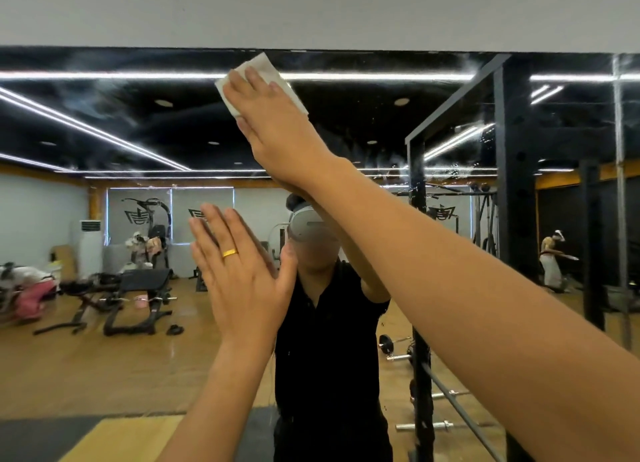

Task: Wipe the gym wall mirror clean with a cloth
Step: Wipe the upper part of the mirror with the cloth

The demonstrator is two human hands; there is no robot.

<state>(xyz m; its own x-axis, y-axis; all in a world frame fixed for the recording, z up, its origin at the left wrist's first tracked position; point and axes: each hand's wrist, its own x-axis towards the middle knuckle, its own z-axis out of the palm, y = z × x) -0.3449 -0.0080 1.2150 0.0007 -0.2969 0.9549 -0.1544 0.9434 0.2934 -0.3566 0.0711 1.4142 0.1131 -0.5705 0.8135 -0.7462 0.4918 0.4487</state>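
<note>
The wall mirror fills most of the view, with smears and droplets across its upper part. A white cloth lies flat against the glass just under the mirror's top edge. My right hand presses it there with straight fingers, arm stretched up from the lower right. My left hand, wearing a gold ring, rests flat on the glass lower down, fingers straight and holding nothing. My reflection in black clothes stands behind both hands.
A white wall runs above the mirror's top edge. A vertical seam between mirror panels is at the far right, with wet spots near it. Reflected in the glass are weight benches, a black rack, barbells on a wooden floor, and another person.
</note>
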